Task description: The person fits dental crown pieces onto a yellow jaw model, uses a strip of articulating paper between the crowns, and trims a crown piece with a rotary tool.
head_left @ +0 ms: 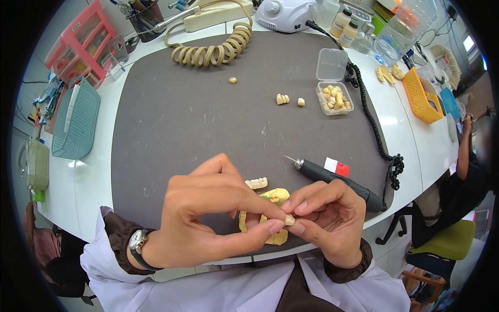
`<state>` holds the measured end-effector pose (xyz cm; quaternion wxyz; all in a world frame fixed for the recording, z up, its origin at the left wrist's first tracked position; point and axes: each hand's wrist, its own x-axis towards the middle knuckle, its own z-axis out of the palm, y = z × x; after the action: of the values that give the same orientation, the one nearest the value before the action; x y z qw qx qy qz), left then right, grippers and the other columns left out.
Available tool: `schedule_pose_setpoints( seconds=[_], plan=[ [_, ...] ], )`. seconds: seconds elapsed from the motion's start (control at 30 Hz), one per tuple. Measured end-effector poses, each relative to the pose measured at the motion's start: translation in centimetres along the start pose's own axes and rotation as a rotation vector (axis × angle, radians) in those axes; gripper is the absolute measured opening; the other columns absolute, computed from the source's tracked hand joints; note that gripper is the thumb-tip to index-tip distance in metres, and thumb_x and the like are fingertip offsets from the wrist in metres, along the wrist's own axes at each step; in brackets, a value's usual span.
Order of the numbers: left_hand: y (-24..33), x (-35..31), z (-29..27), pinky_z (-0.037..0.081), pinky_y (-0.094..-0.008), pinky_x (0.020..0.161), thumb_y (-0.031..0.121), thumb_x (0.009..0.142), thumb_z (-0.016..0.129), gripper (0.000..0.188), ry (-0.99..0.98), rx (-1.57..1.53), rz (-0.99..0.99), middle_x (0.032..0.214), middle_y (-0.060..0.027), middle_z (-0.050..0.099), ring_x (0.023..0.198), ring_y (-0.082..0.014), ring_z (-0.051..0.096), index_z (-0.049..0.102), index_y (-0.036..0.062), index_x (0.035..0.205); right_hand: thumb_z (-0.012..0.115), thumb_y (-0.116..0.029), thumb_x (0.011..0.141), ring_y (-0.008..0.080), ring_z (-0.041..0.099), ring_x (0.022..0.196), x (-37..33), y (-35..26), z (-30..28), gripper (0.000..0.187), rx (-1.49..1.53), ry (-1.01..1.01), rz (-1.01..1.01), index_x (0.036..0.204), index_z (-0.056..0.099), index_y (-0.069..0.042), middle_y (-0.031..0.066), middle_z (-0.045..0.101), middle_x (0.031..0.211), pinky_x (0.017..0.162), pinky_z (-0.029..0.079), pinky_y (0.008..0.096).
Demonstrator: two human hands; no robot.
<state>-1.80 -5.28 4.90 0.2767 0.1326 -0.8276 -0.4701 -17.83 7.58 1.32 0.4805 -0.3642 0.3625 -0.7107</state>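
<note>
Low over the near edge of the grey mat (197, 130), a small ivory dental crown (289, 220) is pinched between my two hands. My left hand (208, 208) grips it by thumb and forefinger. From the other side, the fingertips of my right hand (332, 216) close on it too. Beneath them lies a yellow dental cast (279, 194), largely covered by my fingers. An ivory row of joined teeth (257, 183) rests just beyond the cast. Past my right hand, a black rotary handpiece (332, 179) with a thin metal tip lies beside a red and white piece (337, 167).
Farther out are an open clear box of tooth pieces (335, 101), a joined tooth piece (282, 99) and single teeth (301, 102). The handpiece's coiled black cord (371, 109) runs along the right. Baskets (78, 122) flank the mat. Someone sits (452, 177) at far right.
</note>
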Motion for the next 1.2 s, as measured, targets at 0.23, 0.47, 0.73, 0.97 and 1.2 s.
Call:
schedule_pose_setpoints(
  seconds=[0.23,0.47,0.73,0.97,1.2],
  plan=[
    [0.3,0.2,0.1,0.036,-0.0258,0.067,0.006,0.067,0.082,0.020,0.009,0.043,-0.015,0.066,0.0016,0.067,0.059,-0.0078,0.055,0.076,0.0064,0.085,0.061,0.013,0.086,0.0208,0.066,0.100,0.1,-0.4,-0.8,0.027,-0.295,-0.076,-0.092,0.111,0.066,0.004,0.0189,0.062,0.109,0.084,0.057,0.0305],
    [-0.1,1.0,-1.5,0.037,-0.0228,0.056,0.010,0.079,0.074,0.012,-0.061,0.094,-0.304,0.073,-0.0013,0.064,0.060,-0.0072,0.053,0.070,0.0029,0.089,0.065,0.010,0.084,0.0191,0.067,0.089,0.5,-2.2,-1.0,0.024,-0.493,-0.021,-0.126,0.106,0.068,0.003,0.0157,0.064,0.103,0.078,0.055,0.0294],
    [-1.0,0.5,-1.7,0.037,-0.0200,0.047,0.011,0.083,0.071,0.011,-0.190,0.100,-0.411,0.062,-0.0003,0.061,0.050,-0.0049,0.049,0.069,-0.0004,0.080,0.076,-0.007,0.076,0.0237,0.065,0.094,1.8,-1.1,-0.4,0.023,-1.147,-0.194,-0.388,0.098,0.070,-0.006,0.0025,0.069,0.096,0.078,0.044,0.0334],
    [-1.4,0.7,-1.6,0.036,-0.0195,0.046,0.010,0.085,0.070,0.012,-0.162,0.082,-0.423,0.062,0.0000,0.061,0.050,-0.0030,0.048,0.070,-0.0012,0.082,0.078,-0.012,0.073,0.0226,0.060,0.106,2.3,-0.5,-0.3,0.022,-1.242,-0.230,-0.340,0.093,0.070,-0.011,-0.0033,0.069,0.095,0.085,0.036,0.0377],
    [-1.4,0.8,-1.5,0.034,-0.0190,0.046,0.010,0.086,0.069,0.012,-0.159,0.065,-0.441,0.062,0.0008,0.061,0.051,-0.0018,0.046,0.070,-0.0013,0.082,0.078,-0.014,0.071,0.0211,0.060,0.103,2.4,-0.2,-0.2,0.024,-1.281,-0.199,-0.338,0.093,0.070,-0.013,-0.0043,0.068,0.093,0.085,0.037,0.0364]
  ],
)
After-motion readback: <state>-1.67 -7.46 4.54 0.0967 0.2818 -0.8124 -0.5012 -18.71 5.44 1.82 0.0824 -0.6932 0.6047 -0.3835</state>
